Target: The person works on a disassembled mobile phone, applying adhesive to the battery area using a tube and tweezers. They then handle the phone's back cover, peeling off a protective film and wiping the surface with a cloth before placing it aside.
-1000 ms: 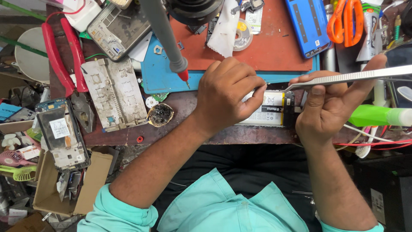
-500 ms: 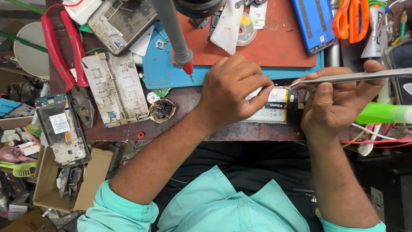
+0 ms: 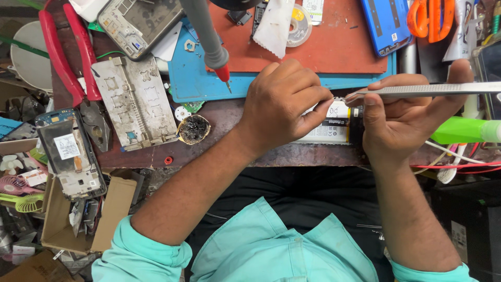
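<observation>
The left hand (image 3: 284,102) is curled narrow, its thumb and fingertips pinched on something small at the top edge of a phone battery (image 3: 331,124); what it pinches is too small to tell. The battery, white with a yellow and black band, lies flat at the near edge of the workbench (image 3: 219,117), mostly hidden between the two hands. The right hand (image 3: 404,112) grips a pair of metal tweezers (image 3: 433,90), thumb on top, with the tip pointing left and meeting the left fingertips just above the battery.

Behind the hands a red mat (image 3: 339,49) lies on a blue mat (image 3: 193,78), and a grey soldering iron with a red collar (image 3: 209,39) hangs over them. Left of the left hand sits a round tin of dark residue (image 3: 194,129), then a grey phone frame (image 3: 136,102). Red-handled pliers (image 3: 70,57) lie near the left edge. Orange scissors (image 3: 430,18) rest at the far right corner.
</observation>
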`<control>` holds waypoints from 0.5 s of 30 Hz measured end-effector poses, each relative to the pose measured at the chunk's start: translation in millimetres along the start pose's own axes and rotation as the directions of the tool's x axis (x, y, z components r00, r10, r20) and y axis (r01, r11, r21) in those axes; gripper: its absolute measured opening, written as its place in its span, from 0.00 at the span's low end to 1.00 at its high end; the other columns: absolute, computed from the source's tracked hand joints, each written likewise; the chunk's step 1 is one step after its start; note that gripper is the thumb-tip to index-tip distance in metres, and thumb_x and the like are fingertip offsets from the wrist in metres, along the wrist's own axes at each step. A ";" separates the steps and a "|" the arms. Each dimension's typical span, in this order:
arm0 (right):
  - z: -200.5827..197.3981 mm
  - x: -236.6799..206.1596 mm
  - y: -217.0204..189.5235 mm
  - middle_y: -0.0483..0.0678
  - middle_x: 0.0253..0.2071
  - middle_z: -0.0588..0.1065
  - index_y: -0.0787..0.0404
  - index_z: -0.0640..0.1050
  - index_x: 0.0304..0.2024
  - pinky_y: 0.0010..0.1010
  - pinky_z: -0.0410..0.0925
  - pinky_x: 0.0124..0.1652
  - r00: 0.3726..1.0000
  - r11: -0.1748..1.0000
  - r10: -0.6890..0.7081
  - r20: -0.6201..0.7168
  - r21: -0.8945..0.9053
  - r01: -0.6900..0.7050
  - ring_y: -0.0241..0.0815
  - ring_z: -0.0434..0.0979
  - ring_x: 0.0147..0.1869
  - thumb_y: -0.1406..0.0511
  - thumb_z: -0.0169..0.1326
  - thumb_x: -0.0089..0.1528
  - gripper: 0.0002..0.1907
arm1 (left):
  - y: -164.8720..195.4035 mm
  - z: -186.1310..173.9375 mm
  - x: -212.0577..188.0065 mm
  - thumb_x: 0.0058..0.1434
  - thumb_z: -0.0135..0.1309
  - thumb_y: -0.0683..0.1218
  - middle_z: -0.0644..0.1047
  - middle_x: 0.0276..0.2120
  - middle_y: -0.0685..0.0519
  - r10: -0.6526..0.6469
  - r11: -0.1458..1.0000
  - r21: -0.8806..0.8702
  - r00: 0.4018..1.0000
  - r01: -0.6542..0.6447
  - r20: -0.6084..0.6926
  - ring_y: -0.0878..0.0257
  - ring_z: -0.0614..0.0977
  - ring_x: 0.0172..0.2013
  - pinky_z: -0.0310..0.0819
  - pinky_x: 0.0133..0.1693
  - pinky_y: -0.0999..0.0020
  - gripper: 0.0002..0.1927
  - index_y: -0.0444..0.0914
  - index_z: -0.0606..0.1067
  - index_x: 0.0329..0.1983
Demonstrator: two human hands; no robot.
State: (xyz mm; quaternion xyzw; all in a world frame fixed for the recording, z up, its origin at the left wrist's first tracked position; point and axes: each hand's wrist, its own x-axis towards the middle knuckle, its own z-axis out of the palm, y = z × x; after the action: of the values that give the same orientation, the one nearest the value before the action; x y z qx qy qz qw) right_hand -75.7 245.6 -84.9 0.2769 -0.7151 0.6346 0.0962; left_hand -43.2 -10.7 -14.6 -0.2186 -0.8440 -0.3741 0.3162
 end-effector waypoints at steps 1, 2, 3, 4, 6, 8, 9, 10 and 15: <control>0.8 -0.5 -0.4 0.56 0.47 0.72 0.38 0.38 0.77 0.27 0.77 0.44 1.000 1.000 -0.017 0.014 -0.026 0.018 0.43 0.78 0.39 0.76 0.56 0.81 0.46 | -0.1 0.5 -0.2 0.59 0.66 0.44 0.75 0.32 0.58 0.007 1.000 0.008 1.000 -0.007 0.000 0.60 0.75 0.37 0.65 0.38 0.62 0.05 0.42 0.79 0.33; 1.4 -1.1 -1.0 0.56 0.47 0.72 0.38 0.38 0.77 0.27 0.76 0.45 0.999 0.998 -0.028 0.022 -0.052 0.029 0.43 0.78 0.39 0.77 0.56 0.80 0.47 | -0.2 0.9 -0.6 0.59 0.66 0.44 0.75 0.32 0.58 0.010 1.000 0.015 1.000 -0.010 0.003 0.61 0.76 0.37 0.64 0.38 0.62 0.05 0.43 0.79 0.32; 2.1 -1.4 -1.7 0.56 0.47 0.72 0.39 0.37 0.78 0.26 0.76 0.44 0.999 0.997 -0.028 0.022 -0.072 0.029 0.43 0.78 0.39 0.77 0.57 0.80 0.48 | -0.1 1.2 -1.0 0.59 0.66 0.44 0.75 0.32 0.59 0.012 1.000 0.021 1.000 -0.013 0.007 0.61 0.76 0.37 0.64 0.37 0.62 0.05 0.43 0.79 0.32; 2.7 -1.5 -2.3 0.56 0.47 0.73 0.39 0.37 0.78 0.26 0.75 0.43 0.999 0.995 -0.027 0.021 -0.091 0.029 0.42 0.77 0.39 0.77 0.57 0.79 0.49 | -0.1 1.4 -1.4 0.59 0.66 0.44 0.75 0.32 0.59 0.016 0.999 0.028 1.000 -0.016 0.011 0.61 0.76 0.37 0.64 0.37 0.62 0.05 0.43 0.79 0.32; 3.7 -1.0 -3.2 0.57 0.47 0.73 0.40 0.36 0.78 0.26 0.75 0.41 1.000 0.995 -0.019 0.015 -0.100 0.021 0.42 0.78 0.38 0.77 0.58 0.77 0.50 | -0.5 1.7 -1.7 0.59 0.66 0.44 0.75 0.32 0.59 0.018 0.999 0.029 1.000 -0.019 0.011 0.61 0.76 0.37 0.64 0.37 0.62 0.05 0.42 0.79 0.33; 4.7 0.2 -3.4 0.56 0.47 0.73 0.39 0.36 0.78 0.29 0.76 0.45 0.999 0.996 -0.040 0.031 -0.074 0.043 0.43 0.80 0.40 0.78 0.57 0.78 0.50 | -1.1 1.8 -1.5 0.59 0.66 0.44 0.75 0.32 0.59 0.021 0.999 0.031 1.000 -0.022 0.009 0.61 0.75 0.37 0.64 0.37 0.62 0.05 0.42 0.79 0.33; 5.2 0.3 -3.4 0.56 0.48 0.72 0.38 0.36 0.78 0.30 0.76 0.47 0.998 0.996 -0.048 0.036 -0.068 0.050 0.43 0.80 0.41 0.78 0.57 0.79 0.50 | -1.0 2.1 -1.6 0.59 0.66 0.44 0.75 0.32 0.59 0.022 0.999 0.032 1.000 -0.022 0.009 0.61 0.75 0.37 0.63 0.37 0.62 0.05 0.42 0.79 0.33; 5.7 0.9 -3.2 0.56 0.48 0.72 0.37 0.36 0.78 0.31 0.76 0.49 0.998 0.996 -0.055 0.041 -0.061 0.057 0.44 0.81 0.41 0.78 0.56 0.79 0.50 | -0.8 2.3 -1.7 0.59 0.66 0.44 0.75 0.32 0.59 0.022 0.999 0.032 1.000 -0.022 0.009 0.61 0.75 0.37 0.63 0.37 0.62 0.06 0.43 0.79 0.33; 6.6 1.9 -2.8 0.57 0.48 0.72 0.38 0.36 0.78 0.30 0.76 0.49 0.997 0.993 -0.056 0.048 -0.098 0.061 0.43 0.80 0.41 0.78 0.57 0.78 0.50 | -0.3 2.9 -2.1 0.59 0.67 0.44 0.75 0.32 0.59 0.024 0.999 0.042 1.000 -0.024 0.007 0.61 0.75 0.37 0.63 0.38 0.62 0.06 0.42 0.79 0.33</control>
State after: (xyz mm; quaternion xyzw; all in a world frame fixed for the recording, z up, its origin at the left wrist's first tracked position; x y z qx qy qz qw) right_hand -74.4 238.6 -82.8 0.3068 -0.7395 0.5886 0.1121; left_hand -43.0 -9.0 -17.7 -0.2233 -0.8500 -0.3517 0.3225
